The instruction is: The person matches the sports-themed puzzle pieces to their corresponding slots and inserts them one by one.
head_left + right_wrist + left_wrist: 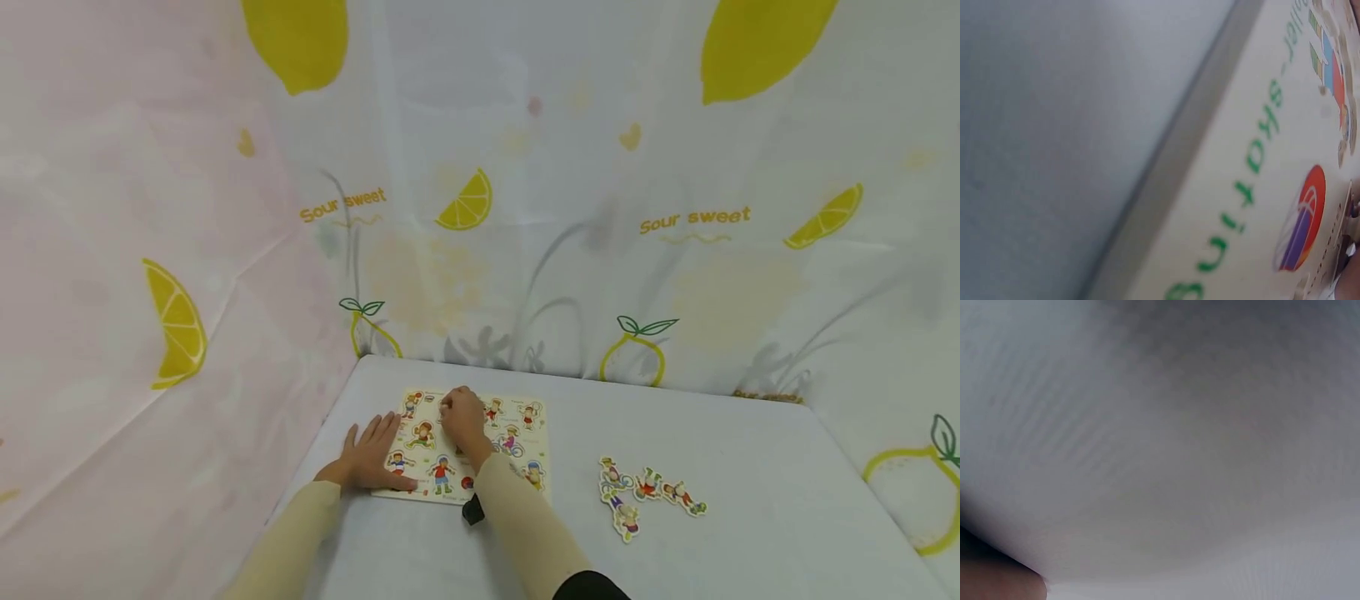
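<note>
The left hand [369, 458] lay flat, fingers spread, across the near-left part of one puzzle board [462, 467], probably to steady it. The right hand [463, 418] bent over the board's far middle; I couldn't tell whether its fingers pinched anything. To its right, beyond the board, lay four loose pieces [647, 483], apparently set within reach.

The puzzle board [1304, 144] looked smooth and matt, the table cover [570, 542] matt cloth, the far backdrop [562, 167] creased fabric.

Downward head view, close wrist views, head and right sharing board [1261, 219]
</note>
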The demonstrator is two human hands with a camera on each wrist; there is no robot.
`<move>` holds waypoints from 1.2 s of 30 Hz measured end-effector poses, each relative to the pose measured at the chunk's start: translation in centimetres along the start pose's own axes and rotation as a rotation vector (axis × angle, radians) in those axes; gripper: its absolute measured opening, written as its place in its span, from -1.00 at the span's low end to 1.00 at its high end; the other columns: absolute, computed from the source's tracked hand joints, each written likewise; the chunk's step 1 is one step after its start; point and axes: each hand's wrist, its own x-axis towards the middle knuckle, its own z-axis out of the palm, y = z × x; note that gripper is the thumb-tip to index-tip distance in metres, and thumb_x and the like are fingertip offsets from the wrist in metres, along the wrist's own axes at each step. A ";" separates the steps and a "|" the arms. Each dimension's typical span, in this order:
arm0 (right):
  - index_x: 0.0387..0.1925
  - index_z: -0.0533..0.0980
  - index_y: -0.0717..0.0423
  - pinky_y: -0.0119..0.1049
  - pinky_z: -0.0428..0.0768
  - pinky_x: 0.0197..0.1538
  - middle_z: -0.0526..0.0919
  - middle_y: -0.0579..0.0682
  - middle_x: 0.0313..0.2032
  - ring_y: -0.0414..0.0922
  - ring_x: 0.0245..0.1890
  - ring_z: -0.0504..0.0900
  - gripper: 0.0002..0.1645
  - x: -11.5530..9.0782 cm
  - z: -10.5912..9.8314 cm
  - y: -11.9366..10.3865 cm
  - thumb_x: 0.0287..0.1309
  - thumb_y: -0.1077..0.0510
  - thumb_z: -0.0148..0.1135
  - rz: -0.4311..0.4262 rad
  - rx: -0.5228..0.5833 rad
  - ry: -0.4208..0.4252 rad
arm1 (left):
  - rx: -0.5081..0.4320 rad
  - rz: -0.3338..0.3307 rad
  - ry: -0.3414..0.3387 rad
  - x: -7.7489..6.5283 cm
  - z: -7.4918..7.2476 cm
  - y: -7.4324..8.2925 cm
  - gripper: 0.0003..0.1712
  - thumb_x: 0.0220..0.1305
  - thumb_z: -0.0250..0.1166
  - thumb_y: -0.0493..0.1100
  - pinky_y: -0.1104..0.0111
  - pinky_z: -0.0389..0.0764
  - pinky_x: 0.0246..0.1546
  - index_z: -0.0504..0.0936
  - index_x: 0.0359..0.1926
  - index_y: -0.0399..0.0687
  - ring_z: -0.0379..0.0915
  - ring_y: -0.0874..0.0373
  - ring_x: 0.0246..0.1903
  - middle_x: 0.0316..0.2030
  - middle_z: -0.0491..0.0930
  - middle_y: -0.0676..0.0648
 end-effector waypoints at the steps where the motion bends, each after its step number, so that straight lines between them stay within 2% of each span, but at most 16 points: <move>1: -0.26 0.66 0.07 -0.11 0.59 0.02 0.64 0.02 -0.11 -0.03 -0.13 0.62 -0.88 0.0 -0.1 0.1 0.31 0.14 0.24 -0.003 0.013 -0.003 | 0.003 -0.002 -0.004 0.0 0.0 0.1 0.67 -0.34 0.26 0.75 -0.29 -0.33 0.40 -0.16 0.57 -0.20 -0.27 -0.25 0.54 0.56 -0.13 -0.25; 5: -0.18 0.66 0.08 -0.16 0.61 0.00 0.66 0.02 -0.05 -0.04 -0.08 0.65 -0.86 0.5 -0.7 0.2 0.27 0.13 0.30 -0.027 0.054 -0.065 | -0.011 -0.009 -0.007 0.1 -0.5 0.0 0.68 -0.33 0.28 0.73 -0.30 -0.35 0.39 -0.19 0.56 -0.21 -0.29 -0.27 0.54 0.56 -0.16 -0.26; 8: -0.07 0.62 0.09 -0.19 0.59 0.10 0.62 0.02 0.13 -0.04 0.10 0.62 -0.74 1.2 -1.4 0.0 0.25 0.09 0.33 -0.054 0.058 -0.169 | -0.020 -0.009 0.005 0.2 -1.1 -0.2 0.67 -0.31 0.28 0.72 -0.31 -0.37 0.39 -0.21 0.56 -0.22 -0.31 -0.28 0.53 0.56 -0.17 -0.28; 11: 0.22 0.47 0.13 -0.12 0.50 0.28 0.37 0.10 0.40 0.02 0.35 0.42 -0.42 1.5 -2.3 -0.4 0.24 -0.01 0.34 -0.108 0.022 -0.250 | -0.020 -0.014 0.010 0.3 -1.5 -0.6 0.67 -0.29 0.26 0.73 -0.32 -0.39 0.38 -0.22 0.56 -0.21 -0.33 -0.28 0.53 0.56 -0.19 -0.28; 15: 0.55 0.04 0.00 0.02 0.26 0.45 -0.06 0.18 0.56 0.10 0.51 0.13 0.00 1.2 -3.5 -0.6 0.26 -0.24 0.24 -0.196 -0.109 -0.259 | -0.035 -0.012 0.011 0.2 -1.5 -1.2 0.66 -0.28 0.29 0.70 -0.36 -0.42 0.35 -0.21 0.56 -0.26 -0.34 -0.32 0.52 0.56 -0.19 -0.32; 19: 0.59 -0.22 -0.21 0.10 0.08 0.51 -0.29 0.17 0.58 0.14 0.54 0.01 0.09 0.5 -5.5 0.1 0.26 -0.38 0.10 -0.283 -0.251 -0.206 | -0.026 -0.010 0.018 0.3 -1.1 -1.1 0.66 -0.29 0.32 0.68 -0.34 -0.41 0.36 -0.19 0.56 -0.25 -0.32 -0.30 0.53 0.56 -0.18 -0.30; 23: 0.58 -0.30 -0.26 0.15 -0.02 0.53 -0.41 0.17 0.57 0.17 0.55 -0.06 0.11 -0.5 -8.8 3.2 0.26 -0.42 0.06 -0.293 -0.324 -0.178 | -0.031 0.032 -0.007 1.2 -0.4 0.0 0.66 -0.30 0.28 0.72 -0.31 -0.40 0.38 -0.20 0.56 -0.21 -0.33 -0.28 0.54 0.57 -0.19 -0.27; 27: 0.59 -0.19 -0.18 0.19 0.00 0.51 -0.36 0.22 0.57 0.19 0.55 -0.07 0.09 -1.4 -12.5 7.1 0.26 -0.38 0.10 -0.281 -0.389 -0.135 | -0.036 0.065 -0.014 1.7 -0.2 1.1 0.66 -0.30 0.25 0.73 -0.30 -0.40 0.39 -0.18 0.56 -0.21 -0.34 -0.27 0.54 0.57 -0.18 -0.27; 28: 0.58 -0.13 -0.14 0.21 0.03 0.49 -0.31 0.24 0.57 0.21 0.54 -0.04 0.08 -1.7 -13.3 8.0 0.25 -0.36 0.13 -0.283 -0.393 -0.117 | -0.038 0.063 -0.014 1.6 -0.3 1.2 0.66 -0.30 0.26 0.73 -0.30 -0.41 0.39 -0.18 0.56 -0.22 -0.34 -0.27 0.54 0.56 -0.18 -0.27; 36: 0.58 -0.09 -0.11 0.26 0.08 0.46 -0.32 0.27 0.56 0.24 0.52 -0.01 0.07 -4.5 -17.8 15.5 0.23 -0.33 0.17 -0.173 -0.447 -0.086 | -0.063 0.041 -0.029 -0.7 -1.0 0.7 0.67 -0.28 0.25 0.73 -0.32 -0.47 0.37 -0.21 0.55 -0.28 -0.38 -0.32 0.53 0.55 -0.21 -0.33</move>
